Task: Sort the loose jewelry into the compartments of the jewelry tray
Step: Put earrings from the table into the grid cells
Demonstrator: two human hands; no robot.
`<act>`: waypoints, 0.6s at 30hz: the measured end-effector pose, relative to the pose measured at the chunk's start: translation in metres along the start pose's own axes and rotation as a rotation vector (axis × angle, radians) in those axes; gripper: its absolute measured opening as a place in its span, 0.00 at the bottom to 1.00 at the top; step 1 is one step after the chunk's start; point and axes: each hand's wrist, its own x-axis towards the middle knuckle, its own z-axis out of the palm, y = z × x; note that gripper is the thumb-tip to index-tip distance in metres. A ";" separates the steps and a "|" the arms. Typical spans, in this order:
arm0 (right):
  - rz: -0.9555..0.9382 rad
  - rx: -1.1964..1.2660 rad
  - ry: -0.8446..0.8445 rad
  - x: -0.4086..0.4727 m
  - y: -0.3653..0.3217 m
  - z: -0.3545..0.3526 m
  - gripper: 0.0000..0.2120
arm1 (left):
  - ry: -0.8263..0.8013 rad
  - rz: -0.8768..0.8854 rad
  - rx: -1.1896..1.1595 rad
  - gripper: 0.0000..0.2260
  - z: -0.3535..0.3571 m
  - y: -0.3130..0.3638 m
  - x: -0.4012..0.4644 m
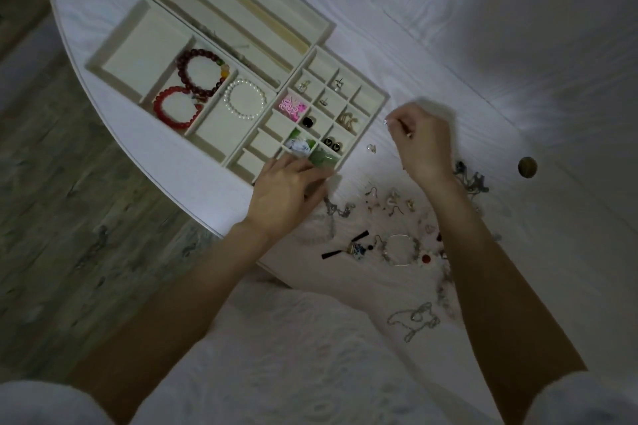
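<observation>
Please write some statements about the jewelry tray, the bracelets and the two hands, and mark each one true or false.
1. The pearl bracelet lies inside the jewelry tray. True.
2. The right hand lies flat on the table. False: it is raised, pinching a small item.
3. The left hand touches the tray's near corner. True.
4. The two red bracelets lie loose on the table. False: they are in a tray compartment.
</observation>
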 end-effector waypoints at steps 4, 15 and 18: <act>-0.247 -0.236 0.008 0.033 -0.012 0.011 0.06 | 0.073 0.027 -0.063 0.12 -0.007 -0.006 0.013; -0.485 -0.350 0.106 0.055 0.002 0.010 0.06 | 0.184 0.075 0.120 0.11 -0.010 -0.014 0.089; -0.443 -0.298 0.088 0.046 0.008 0.003 0.12 | 0.086 0.077 0.237 0.14 -0.008 -0.010 0.095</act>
